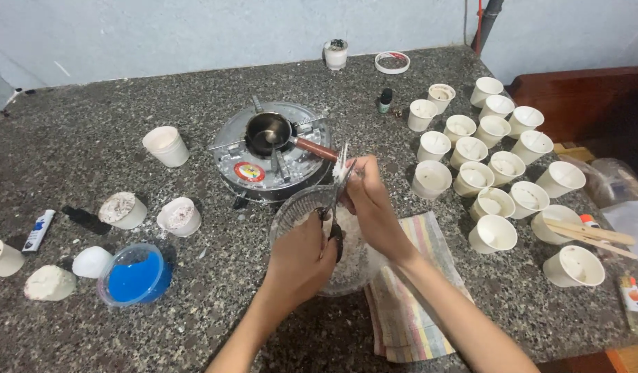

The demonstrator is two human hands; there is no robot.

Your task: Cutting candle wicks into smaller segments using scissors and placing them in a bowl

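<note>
Over the glass bowl (298, 207) on the desk (215, 311), left hand (298, 259) fingers closed on scissors (333, 207), right hand (367, 200) pinching a white piece (342, 164); bowl partly filled with white shavings, most white cups (495, 166) hold white wax.

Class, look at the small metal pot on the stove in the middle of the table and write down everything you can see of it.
The small metal pot is round, shiny and dark inside; whether it holds anything cannot be told. A reddish-brown handle sticks out to the right, toward the hands. It sits upright on the prongs of a round silver stove on the speckled stone table. No hand touches it.
</note>
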